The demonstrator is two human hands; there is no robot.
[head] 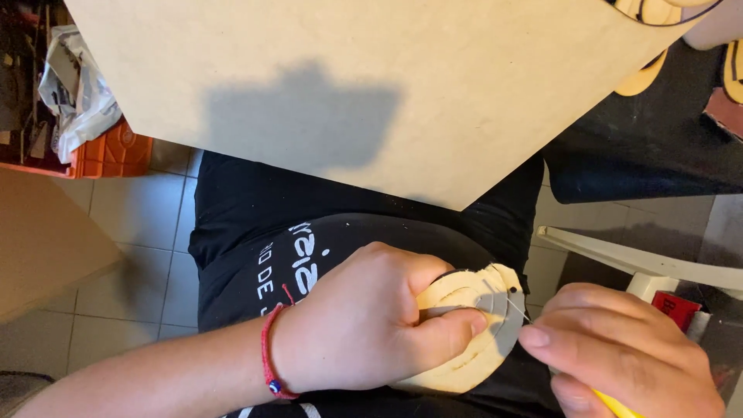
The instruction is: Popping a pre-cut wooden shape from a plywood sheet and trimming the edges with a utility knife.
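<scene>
Both hands sat low over the lap in the head view: left hand (364,321) clenched around a pale insole (472,333), thumb pressed flat on its top face, toe end poking out rightward toward the right hand (619,352). Insole's long axis ran roughly lower-left to upper-right, so its exposed rim lay just beside the right fingertips (534,337), which were pinched on a thin needle (520,311) touching that rim, with a yellow tool (615,404) tucked under the palm. Board (371,85) sat above, apart from both.
</scene>
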